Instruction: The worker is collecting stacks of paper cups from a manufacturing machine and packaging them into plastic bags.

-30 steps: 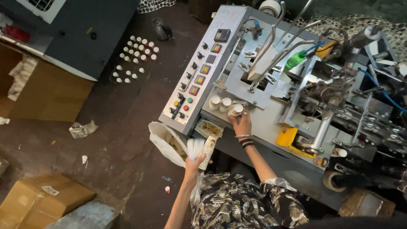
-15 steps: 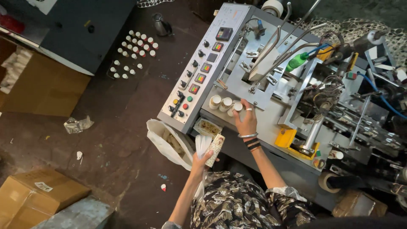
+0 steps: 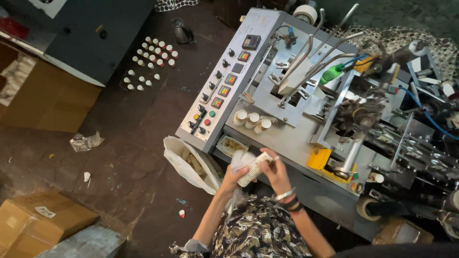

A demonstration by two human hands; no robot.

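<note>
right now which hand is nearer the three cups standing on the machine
Right. The right hand is just below the three cups, at the upper end of the cup stack. The left hand grips the stack's lower end, further away.
</note>
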